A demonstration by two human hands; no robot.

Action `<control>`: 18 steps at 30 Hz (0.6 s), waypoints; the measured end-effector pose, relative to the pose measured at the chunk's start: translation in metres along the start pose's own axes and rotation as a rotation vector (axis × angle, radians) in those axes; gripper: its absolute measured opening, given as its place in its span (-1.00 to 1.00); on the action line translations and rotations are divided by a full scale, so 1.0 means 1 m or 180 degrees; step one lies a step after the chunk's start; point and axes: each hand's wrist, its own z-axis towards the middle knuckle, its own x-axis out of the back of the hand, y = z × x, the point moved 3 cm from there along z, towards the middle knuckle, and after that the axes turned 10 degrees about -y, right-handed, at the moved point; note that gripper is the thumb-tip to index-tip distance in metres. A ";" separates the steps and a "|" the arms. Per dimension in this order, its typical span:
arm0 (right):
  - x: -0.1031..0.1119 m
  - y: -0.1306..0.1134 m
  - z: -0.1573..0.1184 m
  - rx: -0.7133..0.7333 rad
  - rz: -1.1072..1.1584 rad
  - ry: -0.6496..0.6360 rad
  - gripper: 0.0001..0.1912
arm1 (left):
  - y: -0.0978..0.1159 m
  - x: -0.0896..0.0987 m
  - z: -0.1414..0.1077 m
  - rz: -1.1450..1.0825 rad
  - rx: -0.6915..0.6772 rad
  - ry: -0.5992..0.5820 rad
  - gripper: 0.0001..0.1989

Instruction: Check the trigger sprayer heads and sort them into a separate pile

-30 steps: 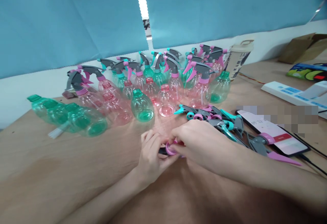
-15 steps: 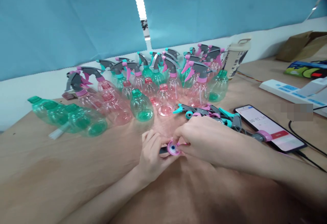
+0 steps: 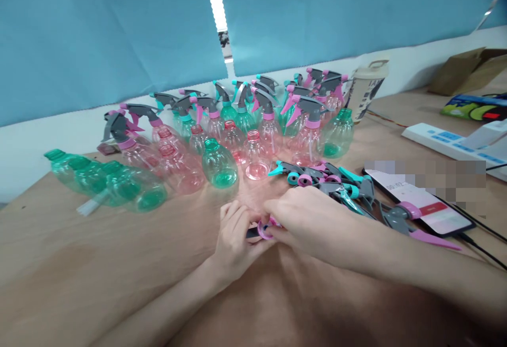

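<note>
My left hand (image 3: 237, 238) is wrapped round a grey and pink spray head (image 3: 264, 230), its pink collar facing up toward the camera. Fingers of my right hand (image 3: 295, 217) are pressed together at that collar and partly cover its opening; whether they pinch a small part is hidden. Just beyond my hands stand an open pink bottle (image 3: 256, 157) and an open green bottle (image 3: 219, 165). A pile of loose grey, teal and pink spray heads (image 3: 336, 180) lies beyond my right wrist.
Several bottles with spray heads (image 3: 269, 120) stand at the back. Green bottles (image 3: 134, 188) lie at the left. To the right are a phone (image 3: 443, 215), a white power strip (image 3: 443, 141), a lidded cup (image 3: 366, 91) and a cardboard box (image 3: 461, 72).
My right hand has shifted slightly left and now covers more of the pink collar. Its forearm has dropped a little, showing more of the loose spray heads. My left hand stays nearly in place.
</note>
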 end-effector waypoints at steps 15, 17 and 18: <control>0.013 -0.002 0.000 -0.0240 -0.0083 -0.0408 -0.85 | -0.002 0.000 0.002 0.0041 -0.0029 -0.0091 -0.79; 0.016 -0.001 -0.004 -0.0094 0.0032 -0.0375 -0.82 | -0.005 0.002 0.003 0.0046 0.0060 -0.0166 -0.82; 0.018 0.000 -0.006 0.0027 0.0100 -0.0294 -0.82 | -0.007 0.003 0.003 0.0043 0.0136 -0.0194 -0.82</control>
